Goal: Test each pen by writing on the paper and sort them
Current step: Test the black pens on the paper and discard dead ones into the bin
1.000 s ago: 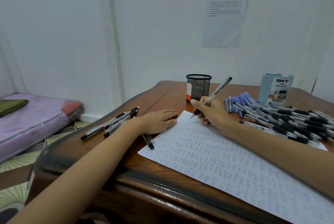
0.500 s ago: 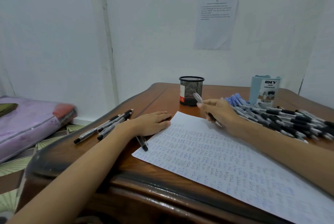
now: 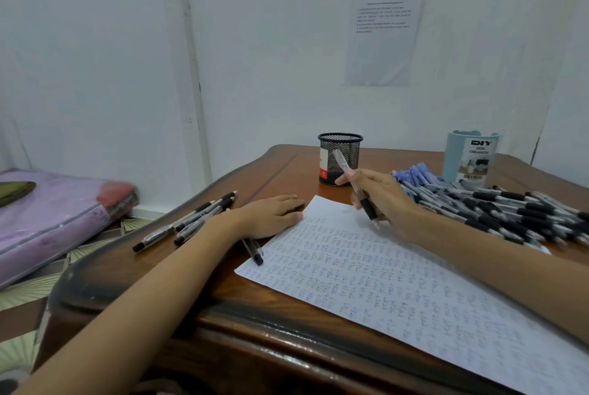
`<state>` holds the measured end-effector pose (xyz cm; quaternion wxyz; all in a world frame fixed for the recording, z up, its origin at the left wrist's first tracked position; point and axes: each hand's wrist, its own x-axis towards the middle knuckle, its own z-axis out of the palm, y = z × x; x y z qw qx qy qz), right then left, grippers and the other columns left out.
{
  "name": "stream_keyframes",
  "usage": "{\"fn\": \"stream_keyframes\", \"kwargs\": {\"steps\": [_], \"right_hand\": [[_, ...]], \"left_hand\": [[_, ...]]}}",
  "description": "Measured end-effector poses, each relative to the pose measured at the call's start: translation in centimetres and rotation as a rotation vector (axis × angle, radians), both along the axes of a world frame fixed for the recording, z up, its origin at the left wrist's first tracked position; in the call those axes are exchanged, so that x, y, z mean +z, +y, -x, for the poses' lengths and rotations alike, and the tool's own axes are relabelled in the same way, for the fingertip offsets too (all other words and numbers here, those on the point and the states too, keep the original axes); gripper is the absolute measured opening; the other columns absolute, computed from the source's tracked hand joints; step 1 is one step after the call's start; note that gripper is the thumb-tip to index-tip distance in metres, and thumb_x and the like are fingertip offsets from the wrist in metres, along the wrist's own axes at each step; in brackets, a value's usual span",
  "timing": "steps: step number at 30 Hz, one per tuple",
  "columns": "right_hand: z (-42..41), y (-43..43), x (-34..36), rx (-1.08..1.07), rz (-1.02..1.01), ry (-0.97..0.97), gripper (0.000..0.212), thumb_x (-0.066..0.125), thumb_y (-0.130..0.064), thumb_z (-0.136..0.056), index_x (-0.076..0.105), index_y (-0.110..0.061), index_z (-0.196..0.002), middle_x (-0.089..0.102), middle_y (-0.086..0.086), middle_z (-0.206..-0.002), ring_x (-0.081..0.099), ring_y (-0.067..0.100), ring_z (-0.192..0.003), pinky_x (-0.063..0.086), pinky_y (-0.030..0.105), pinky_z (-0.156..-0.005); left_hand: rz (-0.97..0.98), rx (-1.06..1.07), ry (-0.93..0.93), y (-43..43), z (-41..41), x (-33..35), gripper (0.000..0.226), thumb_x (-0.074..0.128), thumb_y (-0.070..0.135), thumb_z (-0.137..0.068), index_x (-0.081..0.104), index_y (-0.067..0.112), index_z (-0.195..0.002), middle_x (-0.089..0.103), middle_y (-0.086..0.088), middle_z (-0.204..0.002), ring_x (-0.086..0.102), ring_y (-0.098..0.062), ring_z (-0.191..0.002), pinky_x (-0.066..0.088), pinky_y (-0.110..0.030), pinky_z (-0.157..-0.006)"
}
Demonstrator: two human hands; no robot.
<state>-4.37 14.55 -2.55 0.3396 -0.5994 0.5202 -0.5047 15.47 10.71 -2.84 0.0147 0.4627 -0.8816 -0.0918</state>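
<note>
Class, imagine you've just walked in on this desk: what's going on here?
A person is trying out pens. The right hand holds a clear pen with its tip pointing down at the top of a paper already full of scribbled lines. The left hand rests flat on the table at the sheet's left edge. A big pile of pens lies to the right, a small group of pens to the left, and a mesh cup stands behind.

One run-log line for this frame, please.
phase: pen testing | left hand: flat on desk beside paper | right hand: grips pen over paper | pen pile: right of paper | mesh cup: behind paper
</note>
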Motion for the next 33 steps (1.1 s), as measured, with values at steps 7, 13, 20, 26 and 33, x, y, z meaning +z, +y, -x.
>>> {"fn": "stream_keyframes", "kwargs": {"steps": [7,13,20,26,33], "right_hand": [[0.1,-0.2,0.2,-0.027,-0.053,-0.045,0.040,0.039,-0.032,-0.100,0.065,-0.002,-0.100,0.037,-0.002,-0.047,0.029,0.003,-0.032,0.026,0.014,-0.033],[-0.2,0.5,0.4,0.014,-0.049,0.113,0.034,0.041,-0.023,-0.100,0.065,0.002,-0.101,0.033,0.002,-0.052,0.028,0.001,-0.028,0.024,0.011,-0.032],[4.7,-0.5,2.4,-0.344,0.005,0.823,0.041,0.041,-0.030,-0.099,0.065,0.003,-0.100,0.068,0.015,-0.082,0.052,0.018,-0.055,0.036,0.022,-0.044],[10.7,0.2,2.9,-0.716,-0.082,1.282,0.018,0.049,-0.014,-0.094,0.059,-0.003,-0.104,0.062,0.017,-0.108,0.058,0.031,-0.099,0.037,0.029,-0.071],[9.9,-0.4,3.0,-0.700,0.125,1.287,0.027,0.046,-0.024,-0.096,0.062,-0.007,-0.110,0.053,0.014,-0.112,0.059,0.029,-0.092,0.045,0.033,-0.075]], "left_hand": [[-0.003,0.005,-0.004,-0.2,0.0,-0.1,0.051,0.024,0.037,-0.102,0.016,0.021,-0.149,0.012,0.003,-0.157,0.014,-0.014,-0.143,0.010,-0.029,-0.114],[-0.004,0.001,-0.001,-0.2,0.0,-0.2,0.051,0.024,0.037,-0.101,0.016,0.021,-0.149,0.012,0.003,-0.157,0.014,-0.015,-0.144,0.010,-0.030,-0.114],[0.005,-0.009,0.010,-0.3,-0.1,-0.2,0.051,0.024,0.037,-0.101,0.016,0.023,-0.149,0.012,0.004,-0.157,0.015,-0.014,-0.143,0.011,-0.029,-0.114],[0.013,-0.018,0.028,-0.4,-0.2,-0.3,0.051,0.025,0.036,-0.102,0.015,0.023,-0.149,0.011,0.004,-0.157,0.014,-0.013,-0.143,0.010,-0.028,-0.114],[0.146,0.020,0.306,0.5,-0.4,0.3,0.040,0.035,0.022,-0.101,0.040,0.015,-0.140,0.043,-0.001,-0.143,0.038,-0.015,-0.131,0.028,-0.025,-0.106]]}}
